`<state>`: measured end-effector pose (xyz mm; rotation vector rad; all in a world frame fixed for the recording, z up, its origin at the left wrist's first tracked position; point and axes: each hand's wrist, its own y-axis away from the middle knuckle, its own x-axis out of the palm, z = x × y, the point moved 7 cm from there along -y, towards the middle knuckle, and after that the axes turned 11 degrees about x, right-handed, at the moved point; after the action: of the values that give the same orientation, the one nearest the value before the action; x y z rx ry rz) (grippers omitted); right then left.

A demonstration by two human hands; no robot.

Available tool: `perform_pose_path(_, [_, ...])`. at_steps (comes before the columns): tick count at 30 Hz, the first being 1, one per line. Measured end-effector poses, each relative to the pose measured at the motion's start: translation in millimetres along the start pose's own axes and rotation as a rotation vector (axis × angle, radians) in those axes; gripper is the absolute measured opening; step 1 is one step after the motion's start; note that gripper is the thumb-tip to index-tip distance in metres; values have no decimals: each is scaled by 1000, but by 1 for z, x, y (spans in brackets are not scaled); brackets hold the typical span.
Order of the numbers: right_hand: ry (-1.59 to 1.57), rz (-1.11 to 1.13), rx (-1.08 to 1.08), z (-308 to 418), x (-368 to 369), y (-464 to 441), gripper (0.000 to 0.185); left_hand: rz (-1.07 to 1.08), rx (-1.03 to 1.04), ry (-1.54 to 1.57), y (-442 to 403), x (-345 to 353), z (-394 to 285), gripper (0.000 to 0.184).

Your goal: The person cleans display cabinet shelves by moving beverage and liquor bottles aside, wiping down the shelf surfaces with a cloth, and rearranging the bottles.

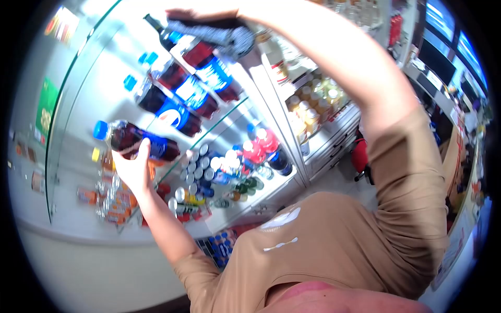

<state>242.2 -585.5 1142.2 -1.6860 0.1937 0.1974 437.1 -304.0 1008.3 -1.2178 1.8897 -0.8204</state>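
Note:
On the left, my left hand (133,169) grips a dark cola bottle (128,138) with a blue cap and blue label, its thumb across the lower side. The bottle is tilted in front of the glass shelf. Near the top, my right hand (201,15) holds a crumpled grey-blue cloth (211,35) over the upper row of bottles; its fingers are partly hidden. More blue-labelled cola bottles (190,93) stand in rows between my hands. A dark bottle with a slim neck (160,32) is beside the cloth.
The glass shelf edge (67,88) runs down the left. Many cans (201,167), red-topped bottles (255,148) and small orange bottles (117,203) stand on the lower shelf. Further right are drawers (331,148), yellowish bottles (310,112) and a red chair (360,156).

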Motion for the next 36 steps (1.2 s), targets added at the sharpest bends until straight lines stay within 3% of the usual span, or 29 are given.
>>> perform_pose_path(3, [-42, 6, -43, 7, 15, -10, 29, 56, -9, -309, -9, 7, 26, 54])
perform_pose_path(5, [-73, 151, 14, 18, -3, -7, 28, 72, -72, -337, -10, 17, 19, 52])
perform_pose_path(8, [4, 101, -74, 29, -17, -5, 25, 69, -98, -428, -13, 21, 22, 49])
perform_pose_path(9, [15, -89, -231, 37, -25, -3, 19, 62, -97, -423, -15, 19, 30, 48])
perform_pose_path(11, [33, -81, -266, 37, -20, -4, 20, 77, -83, -483, -20, 15, 46, 46])
perform_pose_path(18, [68, -33, -204, 36, -22, -4, 19, 80, -51, -564, -14, 21, 29, 41])
perform_pose_path(21, [97, -59, -269, 41, -26, -1, 15, 86, -41, -437, -1, 25, 33, 53])
perform_pose_path(23, [104, -62, -244, 39, -25, -1, 13, 143, -35, -531, 8, 32, 23, 70])
perform_pose_path(27, [55, -39, -213, 40, -24, -5, 11, 109, -26, -604, 24, 33, 47, 86])
perform_pose_path(29, [67, -134, -288, 41, -23, -3, 11, 101, -81, -599, 25, 34, 41, 84])
perform_pose_path(31, [148, -1, -257, 40, -19, -4, 10, 80, -90, -553, 27, 35, 47, 80])
perform_pose_path(33, [144, -142, -303, 46, -26, -1, 8, 60, -67, -570, 28, 35, 50, 77])
perform_pose_path(36, [154, -135, -354, 45, -23, -1, 9, 71, -96, -529, 28, 35, 49, 79])
